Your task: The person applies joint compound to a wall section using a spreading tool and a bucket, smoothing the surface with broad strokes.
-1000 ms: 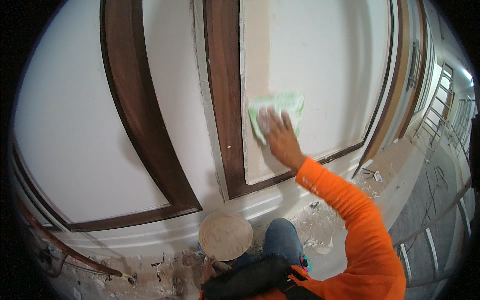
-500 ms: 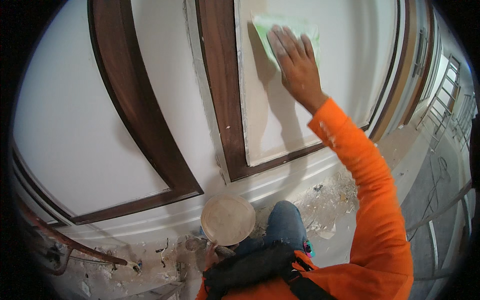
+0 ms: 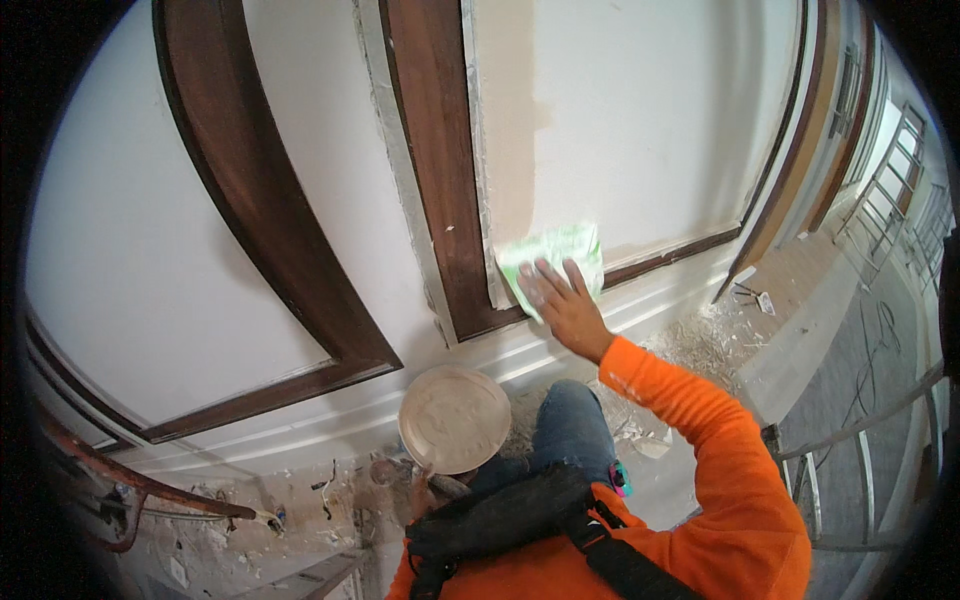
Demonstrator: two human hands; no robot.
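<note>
Head view, looking down at white panelled wall (image 3: 180, 250) with dark brown wood trim (image 3: 250, 190). Lower left: rubble and plaster scraps on floor (image 3: 250, 510). Lower centre: left hand (image 3: 422, 490) grips underside of round plaster-coated pan (image 3: 455, 418), fingers mostly hidden beneath it. Centre: vertical brown trim strip (image 3: 435, 150), tan unpainted patch (image 3: 505, 120) beside it. Right hand (image 3: 560, 300), orange sleeve, fingers spread flat, presses green sanding sheet (image 3: 555, 250) against wall; sheet lies under and above fingertips, at panel's lower left corner. Far right: metal railing (image 3: 900, 180)
</note>
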